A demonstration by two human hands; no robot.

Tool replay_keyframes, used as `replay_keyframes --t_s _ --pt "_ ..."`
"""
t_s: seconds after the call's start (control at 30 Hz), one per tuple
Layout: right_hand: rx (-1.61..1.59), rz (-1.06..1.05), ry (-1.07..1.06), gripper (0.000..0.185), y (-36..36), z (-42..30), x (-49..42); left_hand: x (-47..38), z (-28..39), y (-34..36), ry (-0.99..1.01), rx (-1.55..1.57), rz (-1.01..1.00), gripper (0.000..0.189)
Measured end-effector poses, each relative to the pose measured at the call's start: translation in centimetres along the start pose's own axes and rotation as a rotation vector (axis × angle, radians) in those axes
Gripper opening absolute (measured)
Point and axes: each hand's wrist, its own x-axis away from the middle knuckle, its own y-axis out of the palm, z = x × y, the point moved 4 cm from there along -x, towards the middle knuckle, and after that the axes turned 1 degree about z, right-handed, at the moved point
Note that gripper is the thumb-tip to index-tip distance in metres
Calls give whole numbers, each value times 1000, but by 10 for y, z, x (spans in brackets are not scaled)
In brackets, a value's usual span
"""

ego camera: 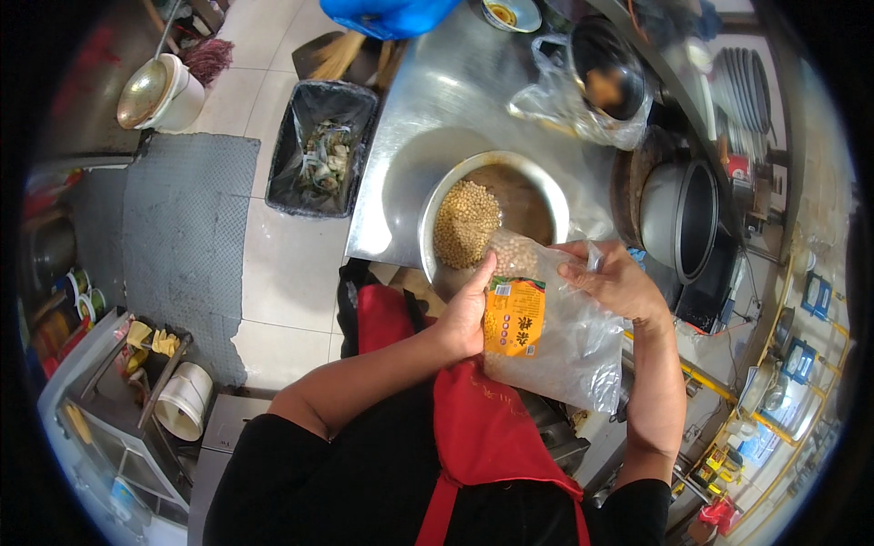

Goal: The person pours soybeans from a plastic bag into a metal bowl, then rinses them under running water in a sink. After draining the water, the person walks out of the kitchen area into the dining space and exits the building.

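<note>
My left hand (468, 307) grips the left side of a clear plastic bag (580, 341) that bears an orange printed label and holds pale dried beans. At the bag's upper right, my right hand (604, 276) pinches the plastic. The bag's mouth end tilts over a round metal pot (561, 205) on the steel table. A heap of beans (468, 222) lies in the left part of the pot, against the bag's tip; the pot's right part looks brown. Whether beans are falling from the bag cannot be told.
The steel table (437, 89) carries a bowl (522, 15), a dark pan (608, 54) wrapped in clear plastic and a large metal pot (666, 211). A black lined waste bin (276, 177) stands left of the table. Stacked plates (744, 89) are at the upper right.
</note>
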Motion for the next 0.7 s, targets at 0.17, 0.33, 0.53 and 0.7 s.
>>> replay_keyframes --t_s 0.17,0.33,0.53,0.7 --pt "28 -36 43 32 4 11 -9 -9 -2 -14 45 -76 178 66" --pt "-35 -32 -14 34 5 2 -6 -3 -4 -11 8 23 140 58" --pt "22 21 -15 34 2 1 -14 -5 -6 -10 45 -79 164 63" --pt "5 17 28 30 -1 -2 -16 -4 -6 -11 9 -6 109 60"
